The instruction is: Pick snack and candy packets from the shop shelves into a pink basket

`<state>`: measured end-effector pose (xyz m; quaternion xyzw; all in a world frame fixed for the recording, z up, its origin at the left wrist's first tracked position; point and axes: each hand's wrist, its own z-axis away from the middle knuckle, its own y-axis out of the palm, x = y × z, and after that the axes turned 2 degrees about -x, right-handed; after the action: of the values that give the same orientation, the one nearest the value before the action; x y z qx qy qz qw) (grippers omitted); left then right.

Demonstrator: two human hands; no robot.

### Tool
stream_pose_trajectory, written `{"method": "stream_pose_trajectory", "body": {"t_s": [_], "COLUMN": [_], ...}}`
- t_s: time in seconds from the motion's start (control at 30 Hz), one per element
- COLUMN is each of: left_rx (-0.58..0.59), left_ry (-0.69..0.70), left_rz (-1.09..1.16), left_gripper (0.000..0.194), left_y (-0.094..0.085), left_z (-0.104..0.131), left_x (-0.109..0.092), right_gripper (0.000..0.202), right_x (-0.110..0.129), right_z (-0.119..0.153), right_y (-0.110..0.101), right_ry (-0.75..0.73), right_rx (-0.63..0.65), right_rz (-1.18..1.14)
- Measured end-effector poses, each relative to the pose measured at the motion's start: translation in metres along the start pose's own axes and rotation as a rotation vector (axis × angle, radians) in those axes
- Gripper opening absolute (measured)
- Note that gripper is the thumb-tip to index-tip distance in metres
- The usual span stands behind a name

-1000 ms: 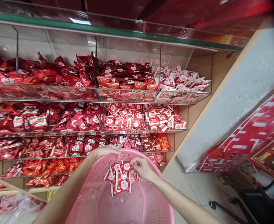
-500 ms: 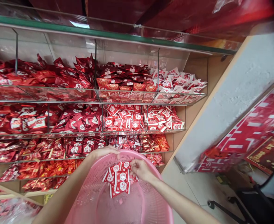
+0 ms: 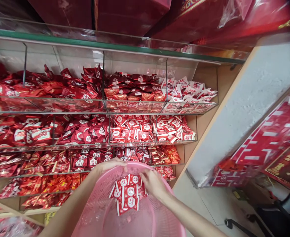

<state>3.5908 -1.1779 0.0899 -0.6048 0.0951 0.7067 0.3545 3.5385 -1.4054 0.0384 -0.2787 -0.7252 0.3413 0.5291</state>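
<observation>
A pink plastic basket is tilted in front of me. My left hand grips its far rim, fingers over the edge. Several red and white packets lie in a small pile against the basket's far inner wall. Just right of that pile, inside the basket, is my right hand, its bent fingers apart and beside the packets, with nothing seen in them. The fingertips of my left hand are partly hidden by the rim.
Glass shelves with dividers hold many red packets beyond the basket. Dark red boxes sit above. At right are a white wall, red printed bags and a black chair.
My right hand has drawn slightly up and right from the packets, and its fingers have loosened. The shelves and basket appear slightly lower in the view.
</observation>
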Motion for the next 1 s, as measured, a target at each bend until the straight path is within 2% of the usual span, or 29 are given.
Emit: {"method": "stream_pose_trajectory", "body": {"t_s": [0.1,0.23,0.33,0.43,0.57,0.67,0.9,1.0], "left_rx": [0.002,-0.022,-0.05,-0.059,-0.089,-0.096,-0.127,-0.12], "left_ry": [-0.008,0.014,-0.001,-0.056,-0.099,-0.084,-0.129,-0.108], "left_rz": [0.03,-0.08,-0.117,-0.043,0.043,0.058,0.077,0.046], "left_gripper": [0.034,0.037,0.038,0.038,0.039,0.041,0.041,0.042], "left_y": [0.0,-0.002,-0.003,-0.001,0.0,-0.001,-0.004,-0.004], "left_z": [0.003,0.004,0.005,0.008,0.017,0.023,0.029,0.03], "left_x": [-0.002,0.001,0.004,0.006,0.008,0.009,0.009,0.005], "right_gripper": [0.032,0.037,0.03,0.022,0.026,0.028,0.015,0.016], "right_x": [0.02,0.051,0.077,0.099,0.116,0.123,0.127,0.125], "right_z": [-0.005,-0.026,-0.058,-0.102,-0.154,-0.176,-0.195,-0.198], "right_y": [-0.024,-0.058,-0.079,-0.09,-0.089,-0.082,-0.069,-0.068], "right_ry": [-0.059,-0.193,-0.299,-0.314,-0.179,-0.067,0.018,0.016], "right_rx": [-0.069,-0.174,-0.269,-0.343,-0.331,-0.28,-0.281,-0.301], "right_rz": [0.032,-0.016,-0.068,-0.051,0.004,-0.04,-0.248,-0.341]}}
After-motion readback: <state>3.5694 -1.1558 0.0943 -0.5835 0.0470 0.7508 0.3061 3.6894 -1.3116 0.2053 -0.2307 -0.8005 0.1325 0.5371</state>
